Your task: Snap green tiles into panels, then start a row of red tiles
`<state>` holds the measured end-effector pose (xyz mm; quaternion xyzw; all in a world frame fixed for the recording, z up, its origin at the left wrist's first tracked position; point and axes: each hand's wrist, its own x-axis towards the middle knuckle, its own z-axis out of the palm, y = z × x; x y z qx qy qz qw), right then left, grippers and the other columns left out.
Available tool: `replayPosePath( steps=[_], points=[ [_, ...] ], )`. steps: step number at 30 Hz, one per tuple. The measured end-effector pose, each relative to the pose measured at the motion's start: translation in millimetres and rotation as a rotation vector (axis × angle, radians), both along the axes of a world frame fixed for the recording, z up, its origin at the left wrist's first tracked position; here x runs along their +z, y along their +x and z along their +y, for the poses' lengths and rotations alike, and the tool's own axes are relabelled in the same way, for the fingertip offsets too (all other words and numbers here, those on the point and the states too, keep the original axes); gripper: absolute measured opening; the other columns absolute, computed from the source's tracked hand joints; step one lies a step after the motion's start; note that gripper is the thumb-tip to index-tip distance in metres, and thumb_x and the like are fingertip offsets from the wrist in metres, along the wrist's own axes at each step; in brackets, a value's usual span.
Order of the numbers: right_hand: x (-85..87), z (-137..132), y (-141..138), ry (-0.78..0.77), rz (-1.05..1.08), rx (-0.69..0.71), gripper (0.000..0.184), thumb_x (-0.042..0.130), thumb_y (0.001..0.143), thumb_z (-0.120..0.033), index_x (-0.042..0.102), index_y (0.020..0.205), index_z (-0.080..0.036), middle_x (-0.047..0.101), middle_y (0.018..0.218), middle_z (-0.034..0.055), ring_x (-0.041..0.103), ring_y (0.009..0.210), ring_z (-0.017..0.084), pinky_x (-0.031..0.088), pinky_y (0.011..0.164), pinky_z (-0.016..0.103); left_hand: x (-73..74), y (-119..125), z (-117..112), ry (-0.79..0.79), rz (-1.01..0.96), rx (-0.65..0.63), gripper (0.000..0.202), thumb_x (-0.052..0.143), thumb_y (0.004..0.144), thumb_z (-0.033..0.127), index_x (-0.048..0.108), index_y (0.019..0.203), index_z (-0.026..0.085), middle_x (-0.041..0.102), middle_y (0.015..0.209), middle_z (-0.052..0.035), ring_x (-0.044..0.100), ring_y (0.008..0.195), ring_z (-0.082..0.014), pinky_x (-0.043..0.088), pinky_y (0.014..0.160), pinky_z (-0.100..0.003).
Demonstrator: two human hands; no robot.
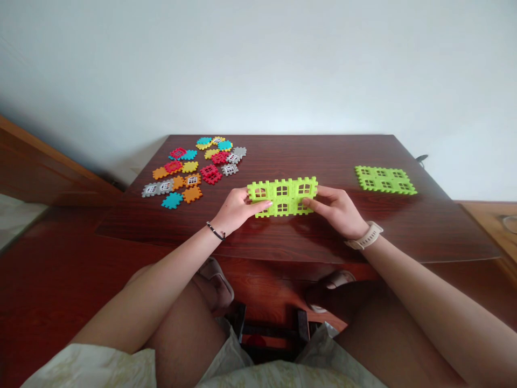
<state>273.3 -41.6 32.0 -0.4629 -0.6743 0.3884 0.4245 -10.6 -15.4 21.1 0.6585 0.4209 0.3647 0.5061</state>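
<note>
Between my hands is a lime-green panel of interlocking window tiles (287, 196), tilted up above the table with its toothed edges showing. My left hand (238, 209) is closed on its left end, thumb across the front. At the right end my right hand (337, 210) grips it the same way, thumb on the front face and fingers behind. The fingers behind the panel are mostly hidden. A second lime-green panel of window tiles (385, 180) lies flat on the table to the right, apart from both hands.
Loose toothed tiles in red, blue, yellow, orange and grey lie at the table's left, among them an orange tile (193, 194) and a blue tile (172, 200). The dark wooden table (299, 153) stands against a pale wall (283, 64). My knees are below its front edge.
</note>
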Motion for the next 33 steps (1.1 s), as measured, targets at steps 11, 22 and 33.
replayPosePath(
  steps=[11,22,33],
  points=[
    [-3.7,0,-7,-0.006,-0.017,-0.036,0.046,0.084,0.086,-0.068,0.085,0.095,-0.023,0.086,0.096,0.0076,0.077,0.086,0.03,0.065,0.082,0.044,-1.8,13,-8,-0.02,-0.032,0.067,0.039,0.09,0.083,0.05,0.084,0.103,0.017,0.085,0.107,-0.0094,0.078,0.097,-0.0276,0.061,0.09,-0.039],
    [-1.3,-3,-8,-0.024,-0.017,-0.018,0.048,0.085,0.084,-0.07,0.081,0.084,-0.022,0.081,0.08,0.0047,0.069,0.07,0.023,0.057,0.066,0.036,1.2,15,-10,-0.056,-0.055,0.101,0.036,0.091,0.08,0.047,0.084,0.097,0.016,0.084,0.1,-0.0087,0.076,0.089,-0.025,0.059,0.083,-0.037],
    [-2.1,-4,-15,-0.071,0.055,-0.052,0.043,0.088,0.082,-0.065,0.086,0.095,-0.023,0.086,0.096,0.0065,0.077,0.082,0.028,0.065,0.077,0.042,1.6,18,-12,-0.054,-0.09,0.101,0.035,0.092,0.079,0.047,0.084,0.094,0.016,0.084,0.096,-0.0081,0.075,0.085,-0.0245,0.059,0.08,-0.036]
  ],
)
